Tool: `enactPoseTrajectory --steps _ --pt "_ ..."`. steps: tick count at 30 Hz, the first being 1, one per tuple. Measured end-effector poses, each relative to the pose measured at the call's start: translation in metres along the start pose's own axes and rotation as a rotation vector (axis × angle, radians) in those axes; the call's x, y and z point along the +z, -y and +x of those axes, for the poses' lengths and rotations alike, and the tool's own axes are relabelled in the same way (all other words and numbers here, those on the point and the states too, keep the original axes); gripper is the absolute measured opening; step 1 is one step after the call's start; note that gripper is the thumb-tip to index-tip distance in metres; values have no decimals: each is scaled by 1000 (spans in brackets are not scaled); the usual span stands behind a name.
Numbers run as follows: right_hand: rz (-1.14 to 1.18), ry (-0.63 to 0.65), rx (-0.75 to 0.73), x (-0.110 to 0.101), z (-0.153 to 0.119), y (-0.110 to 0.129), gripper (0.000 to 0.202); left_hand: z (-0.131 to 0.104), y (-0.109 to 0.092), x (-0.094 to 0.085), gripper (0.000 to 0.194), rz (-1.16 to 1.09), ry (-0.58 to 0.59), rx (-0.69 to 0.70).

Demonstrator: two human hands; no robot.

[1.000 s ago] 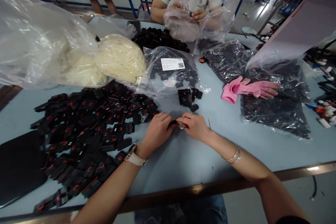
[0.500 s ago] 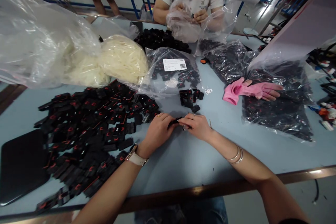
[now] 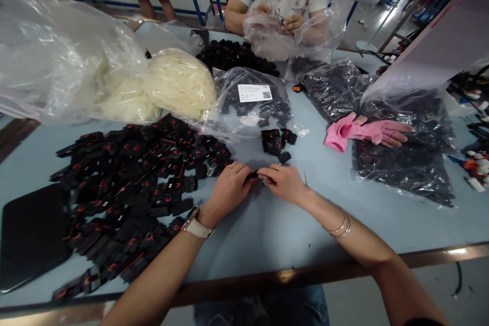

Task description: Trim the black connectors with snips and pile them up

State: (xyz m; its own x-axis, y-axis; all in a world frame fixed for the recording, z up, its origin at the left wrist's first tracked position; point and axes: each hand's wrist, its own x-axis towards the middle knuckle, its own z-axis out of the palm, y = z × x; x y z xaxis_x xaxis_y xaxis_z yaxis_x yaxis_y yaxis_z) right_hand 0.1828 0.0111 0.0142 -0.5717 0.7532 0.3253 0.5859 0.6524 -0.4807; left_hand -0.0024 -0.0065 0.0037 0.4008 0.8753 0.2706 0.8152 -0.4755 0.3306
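My left hand [image 3: 231, 189], with a watch at its wrist, is closed around a small black plastic connector [image 3: 252, 175], mostly hidden by the fingers. From the other side my right hand [image 3: 286, 183] pinches the connector's right end, thumb and fingertips together. Both hands are just above the blue-grey tabletop [image 3: 260, 234]. Left of them spreads a big heap of black connectors [image 3: 153, 168] with orange-red parts. A small group of similar black connectors [image 3: 275, 141] lies just beyond my fingers.
Clear bags of cream-coloured pieces [image 3: 183, 81] stand back left. A labelled bag of black parts [image 3: 254, 107] lies ahead. Pink gloves [image 3: 367, 130] rest on bagged parts [image 3: 405, 173] at right. A black tray [image 3: 34, 239] lies at left. A co-worker [image 3: 277, 15] handles a plastic bag opposite.
My right hand has shifted slightly left, closer to my left hand, and less of the black connector shows between them. The piles and bags stay put.
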Motion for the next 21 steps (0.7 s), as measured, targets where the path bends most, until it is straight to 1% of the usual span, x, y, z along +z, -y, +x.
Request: enactPoseTrajectory --steps 2,4,5,6,9,11,12,16,21 --pt "226 -150 43 -4 3 3 26 0 0 0 13 -13 0 -2" --pt "417 -316 111 -7 4 6 34 0 1 0 13 -28 -3 -4" --pt "484 -374 148 -7 5 8 39 -1 1 0 13 -34 -5 -5" --pt "542 -405 193 -7 5 9 44 -1 1 0 13 -38 -8 -6" --pt "688 -389 354 -3 4 9 56 -1 1 1 12 -40 -19 -9" --pt "731 -375 422 2 3 9 56 -1 1 1 11 -39 -18 -9" --pt "729 -378 433 3 3 9 54 -1 0 0 11 -37 -14 -10" --pt "664 -368 399 5 3 11 43 0 -1 -1 12 -28 3 -17" --pt "522 -375 331 5 1 12 37 0 -2 -3 12 -16 2 -16"
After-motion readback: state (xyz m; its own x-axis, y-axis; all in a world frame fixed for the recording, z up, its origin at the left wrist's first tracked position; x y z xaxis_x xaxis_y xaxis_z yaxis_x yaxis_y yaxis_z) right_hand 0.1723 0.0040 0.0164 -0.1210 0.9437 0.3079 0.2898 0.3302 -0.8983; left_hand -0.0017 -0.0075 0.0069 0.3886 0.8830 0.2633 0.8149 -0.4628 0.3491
